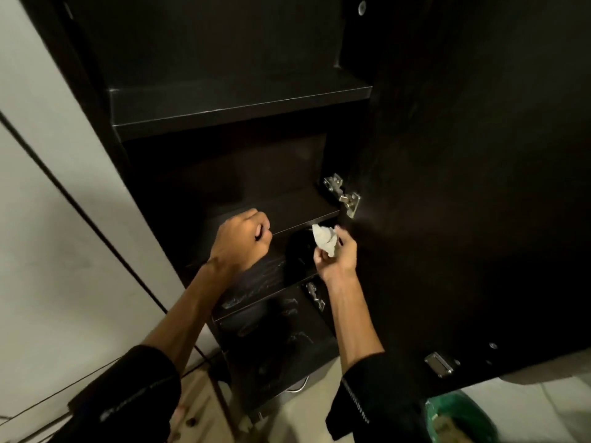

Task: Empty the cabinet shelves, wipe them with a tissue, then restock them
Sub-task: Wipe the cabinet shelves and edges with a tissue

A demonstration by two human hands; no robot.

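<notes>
A tall dark cabinet stands open in front of me, its shelves bare. The upper shelf point(240, 103) is empty, and so is the middle shelf point(297, 203). My left hand point(241, 239) rests in a fist on the front edge of the middle shelf; whether it holds anything I cannot tell. My right hand point(335, 254) pinches a crumpled white tissue point(324, 239) just below that shelf's right end. The lower shelf point(259, 282) shows pale streaks on its dark surface.
The open cabinet door point(463, 203) fills the right side, with metal hinges point(343, 195) by my right hand. A pale wall point(48, 219) is on the left. A green-lined bin point(457, 417) sits on the floor at bottom right. A white cable point(299, 386) lies under the cabinet.
</notes>
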